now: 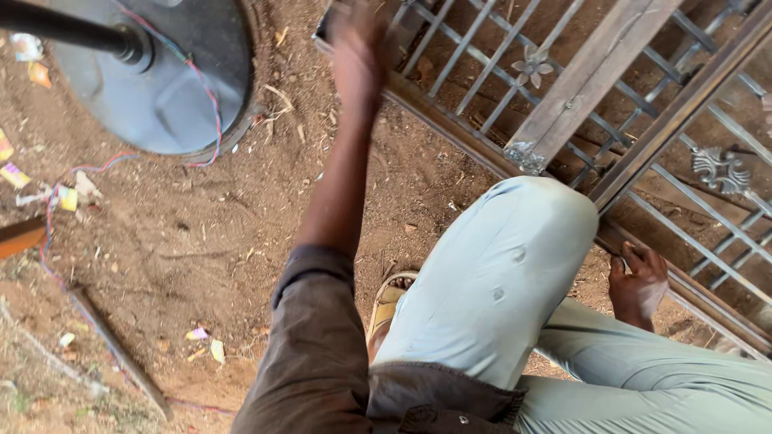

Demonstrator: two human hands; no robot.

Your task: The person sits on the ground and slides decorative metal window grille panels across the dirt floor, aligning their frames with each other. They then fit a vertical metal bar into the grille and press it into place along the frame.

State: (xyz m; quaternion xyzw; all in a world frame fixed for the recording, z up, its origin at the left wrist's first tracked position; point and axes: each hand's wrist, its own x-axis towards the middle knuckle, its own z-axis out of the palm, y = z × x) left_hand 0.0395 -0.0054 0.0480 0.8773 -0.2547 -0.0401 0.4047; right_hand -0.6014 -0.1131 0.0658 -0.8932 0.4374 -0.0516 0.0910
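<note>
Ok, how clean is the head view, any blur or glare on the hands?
Head view: the left hand is motion-smeared at the brown metal gate frame; the right hand is sharp, resting on the frame; light is soft and even, with no glare.

Left arm: stretched forward, brown sleeve pushed to the elbow, forearm bare.
Left hand (358,56): raised, motion-blurred, grip unclear.
Right hand (638,281): low beside the right knee (531,217), fingers curled downward.
Legs: bent, pale trousers.
</note>
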